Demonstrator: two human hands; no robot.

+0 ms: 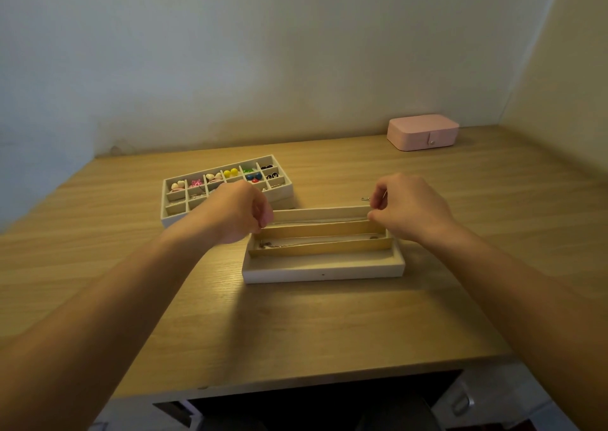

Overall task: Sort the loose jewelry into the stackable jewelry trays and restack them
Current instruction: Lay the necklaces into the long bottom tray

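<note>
A long-slot beige tray lies in the middle of the wooden table. A thin silver chain rests in one of its middle slots. My left hand pinches something small at the tray's far left corner. My right hand pinches the clasp end of a thin necklace above the far right corner; the chain seems to stretch between both hands over the back slot. Behind on the left stands a grid tray with colourful earrings and rings, stacked on another tray.
A closed pink jewelry box stands at the table's back right, near the wall corner. The table's front edge runs below the trays, with a dark gap and drawers beneath.
</note>
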